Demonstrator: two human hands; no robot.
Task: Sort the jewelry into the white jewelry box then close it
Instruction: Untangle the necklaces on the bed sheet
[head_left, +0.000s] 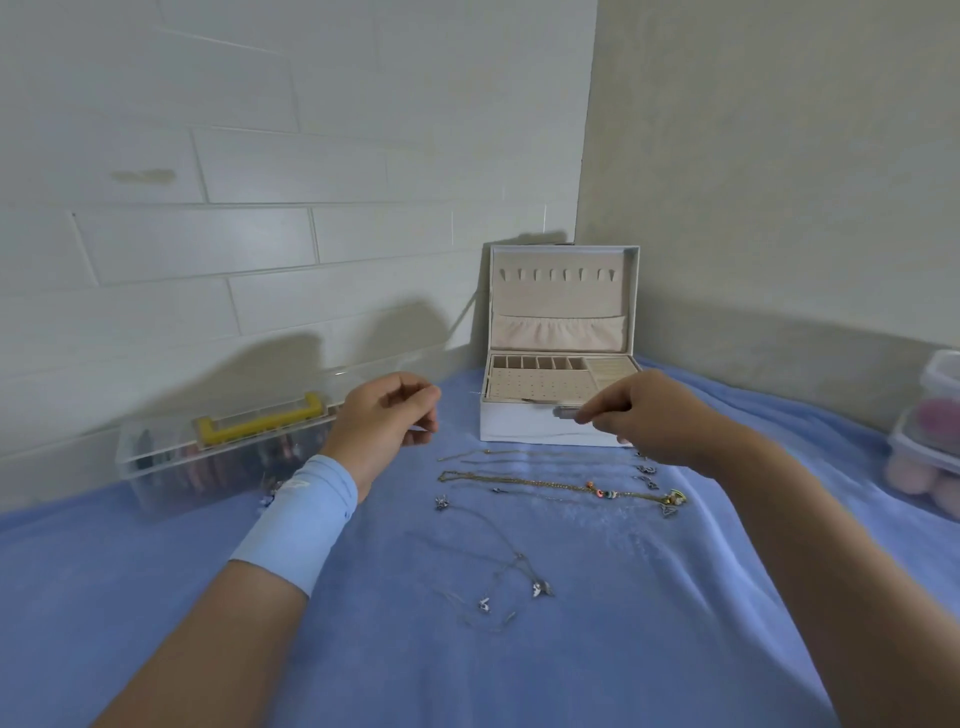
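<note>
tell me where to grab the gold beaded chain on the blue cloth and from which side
Pinch the gold beaded chain on its bare stretch just left of the coloured beads, coming straight down from above. It lies flat and stretched left to right on the blue cloth, so no edge offers a side approach. A hold near the middle should let both ends hang evenly.

White rectangular jewelry box (519, 431), lid upright, at 12 o'clock; gold beaded chain necklace (545, 483) flat at its 6 o'clock; thin silver pendant chain (511, 558) farther toward 6.

white tiled wall (249, 156), beige wall (779, 182), blue blanket (415, 665)
</note>
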